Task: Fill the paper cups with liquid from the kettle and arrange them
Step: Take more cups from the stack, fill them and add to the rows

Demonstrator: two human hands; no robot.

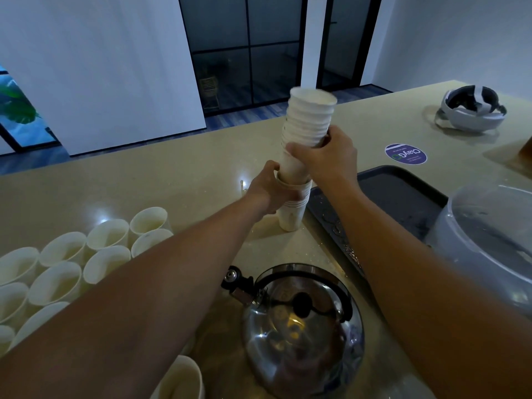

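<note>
- The stack of paper cups (302,156) stands at frame centre on the counter (201,174), upper part tilted.
- The right hand (325,159) wraps the upper section; the left hand (269,188) grips the lower cups.
- Best practice: twist gently, pull straight, keeping the base steady.
- The kettle (302,326) waits at lower centre; loose cups (86,254) cluster at lower left.

Before you, upside down, "ClayGo" on the round purple sticker (405,154) on your counter (178,168); smaller print unreadable.

White walls (109,67), dark-framed glass doors (247,50)
</note>
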